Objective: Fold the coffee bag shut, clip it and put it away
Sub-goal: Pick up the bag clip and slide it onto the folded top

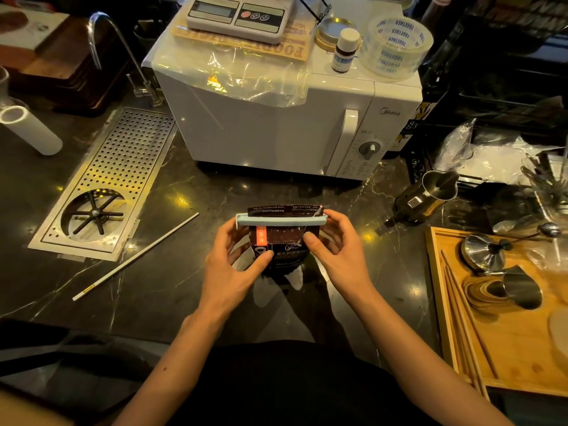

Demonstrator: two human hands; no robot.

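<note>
A dark brown coffee bag [284, 238] with an orange label stands upright on the dark marble counter, just in front of me. Its top is folded over, and a pale blue bar clip [281, 220] lies across the fold with a strip of the bag sticking up above it. My left hand [236, 256] holds the bag's left side, thumb on its front and fingers by the clip's left end. My right hand [335, 244] grips the right side, thumb on the front and fingers behind the clip's right end.
A white microwave [289, 124] stands behind the bag, carrying a scale [239, 15], a small bottle [345, 50] and a tape roll [396, 46]. A perforated metal rinser tray [107, 186] and a white stick [135, 256] lie left. A wooden tray [504, 327] with metal tools sits right, beside a steel pitcher [430, 192].
</note>
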